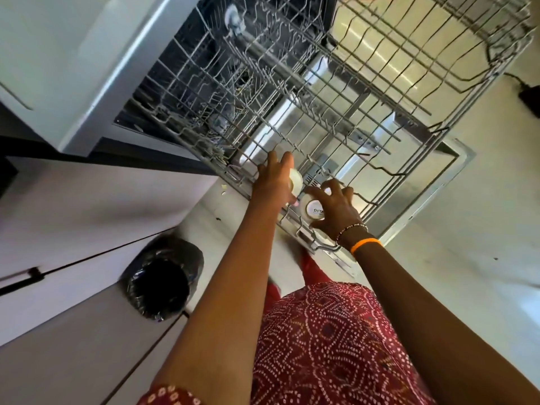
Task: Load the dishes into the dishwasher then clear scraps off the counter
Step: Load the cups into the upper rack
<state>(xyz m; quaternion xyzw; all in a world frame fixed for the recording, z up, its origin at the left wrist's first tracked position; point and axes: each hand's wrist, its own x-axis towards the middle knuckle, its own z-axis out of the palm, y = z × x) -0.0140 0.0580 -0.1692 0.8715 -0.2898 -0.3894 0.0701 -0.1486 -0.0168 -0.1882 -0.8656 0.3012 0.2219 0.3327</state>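
The dishwasher (140, 83) is standing open at the top of the view, its door (423, 206) lying flat over the pale floor (467, 287) and its dark tub showing behind the racks. A large wire rack (321, 118) is pulled out over the door, with a second wire rack (438, 39) reaching past it toward the upper right corner; most of both is showing bare wire. Pale cabinet fronts (73, 214) are running down the left side, and a round bin with a black liner (163, 282) is sitting on the floor just beside them. The person is leaning over in a red patterned garment (336, 346), both arms stretching forward to the near edge of the large rack. The left hand (276, 182) is reaching onto the rack's near corner, its grip curling around a small white cup (295, 182) that is lying against the wires, fingers partly extended past it. The right hand (333, 207), wearing an orange band (366, 245) and a beaded bracelet (350, 230) at the wrist, is sitting just to the right, its grip spreading its fingers over the top of a small white bowl (314, 211) turned bottom up with lettering on its base, and clasping it. The cup and the bowl are nearly touching each other on the rack. A few small pale scraps (223, 190) are lying on the floor near the rack's left corner.
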